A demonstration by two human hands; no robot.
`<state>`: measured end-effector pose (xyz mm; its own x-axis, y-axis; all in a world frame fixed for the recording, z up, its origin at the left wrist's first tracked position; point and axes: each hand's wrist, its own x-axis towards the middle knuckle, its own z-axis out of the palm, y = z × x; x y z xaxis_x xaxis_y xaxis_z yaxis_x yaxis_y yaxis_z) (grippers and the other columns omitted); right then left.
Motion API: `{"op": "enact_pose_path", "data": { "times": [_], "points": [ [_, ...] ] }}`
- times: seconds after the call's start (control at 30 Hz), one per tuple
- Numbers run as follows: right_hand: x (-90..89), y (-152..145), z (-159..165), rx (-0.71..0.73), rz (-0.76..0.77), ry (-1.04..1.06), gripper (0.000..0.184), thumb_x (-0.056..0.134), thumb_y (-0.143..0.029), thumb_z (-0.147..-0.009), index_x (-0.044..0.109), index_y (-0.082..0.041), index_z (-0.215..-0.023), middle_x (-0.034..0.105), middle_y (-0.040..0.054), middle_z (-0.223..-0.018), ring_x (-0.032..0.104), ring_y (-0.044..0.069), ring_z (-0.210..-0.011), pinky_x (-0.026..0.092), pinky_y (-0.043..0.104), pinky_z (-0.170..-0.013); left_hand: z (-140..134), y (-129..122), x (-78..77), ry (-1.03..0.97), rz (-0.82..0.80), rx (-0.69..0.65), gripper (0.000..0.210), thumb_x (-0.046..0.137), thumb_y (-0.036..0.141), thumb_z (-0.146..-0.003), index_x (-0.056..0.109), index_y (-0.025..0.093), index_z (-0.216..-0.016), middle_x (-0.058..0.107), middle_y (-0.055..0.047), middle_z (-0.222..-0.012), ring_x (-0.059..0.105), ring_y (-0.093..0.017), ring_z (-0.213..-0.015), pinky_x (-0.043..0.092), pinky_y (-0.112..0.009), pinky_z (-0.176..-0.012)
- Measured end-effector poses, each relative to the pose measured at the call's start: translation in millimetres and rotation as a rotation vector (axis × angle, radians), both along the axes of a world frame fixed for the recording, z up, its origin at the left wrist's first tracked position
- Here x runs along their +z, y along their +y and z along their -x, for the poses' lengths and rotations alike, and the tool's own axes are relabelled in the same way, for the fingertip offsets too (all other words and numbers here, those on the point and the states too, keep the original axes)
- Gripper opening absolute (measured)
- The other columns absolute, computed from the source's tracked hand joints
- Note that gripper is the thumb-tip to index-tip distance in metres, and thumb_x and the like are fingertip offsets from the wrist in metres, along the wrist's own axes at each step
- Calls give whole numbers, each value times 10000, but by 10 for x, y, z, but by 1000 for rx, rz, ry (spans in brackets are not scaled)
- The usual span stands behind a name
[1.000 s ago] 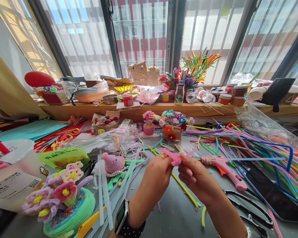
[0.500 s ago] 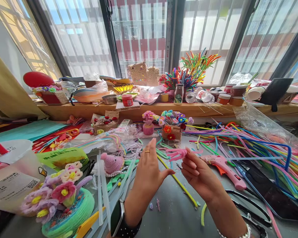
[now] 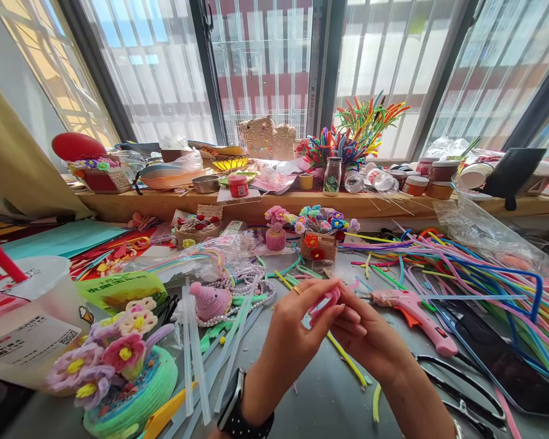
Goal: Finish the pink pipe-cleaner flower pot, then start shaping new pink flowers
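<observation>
Both hands meet in front of me over the grey table. My left hand has its fingers closed around a pink pipe-cleaner piece, which is bent into loops and partly hidden by the fingers. My right hand pinches the same piece from the other side, and a short pink end sticks out above its fingertips. Just right of the hands lies a pink glue gun with an orange trigger. A yellow pipe cleaner runs along the table beneath the hands.
To the left are clear glue sticks, a pink crocheted piece, a flower-topped green base and a drink cup. Scissors, a phone and many pipe cleaners lie right. Small flower pots stand behind.
My left hand has moved right from an open pose and closed on the pink pipe-cleaner piece. My right hand still holds it, with its fingers now beside the left ones.
</observation>
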<state>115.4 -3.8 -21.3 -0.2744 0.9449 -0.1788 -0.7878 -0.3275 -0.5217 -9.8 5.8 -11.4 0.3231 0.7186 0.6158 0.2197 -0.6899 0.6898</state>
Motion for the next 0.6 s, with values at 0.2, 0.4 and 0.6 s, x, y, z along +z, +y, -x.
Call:
{"op": "enact_pose_path", "data": {
  "times": [0.2, 0.4, 0.6],
  "points": [
    [23, -5, -8, 59, -70, 48, 258, 708, -267, -675, 537, -138, -532, 363, -101, -407, 156, -5, -348, 197, 128, -353, 7, 1, 7, -3, 52, 37, 270, 499, 218, -832, 610, 190, -1077, 659, -59, -1000, 580, -155, -936, 438, -259, -847],
    [53, -13, -17, 20, -157, -137, 297, 666, -357, -700, 557, -148, -519, 391, -80, -402, 196, 15, -361, 213, 171, -389, 24, 28, 8, -69, 270, 24, 282, 438, 324, -859, 605, 191, -1042, 610, -70, -982, 573, -143, -780, 460, -267, -715],
    [42, -29, 26, -150, -279, -480, 320, 629, -439, -716, 603, -154, -571, 494, -43, -481, 343, 38, -418, 277, 197, -447, -20, 29, -25, -163, 431, -30, 291, 399, 383, -862, 547, 172, -996, 553, -13, -743, 487, -98, -586, 402, -226, -552]
  ]
}}
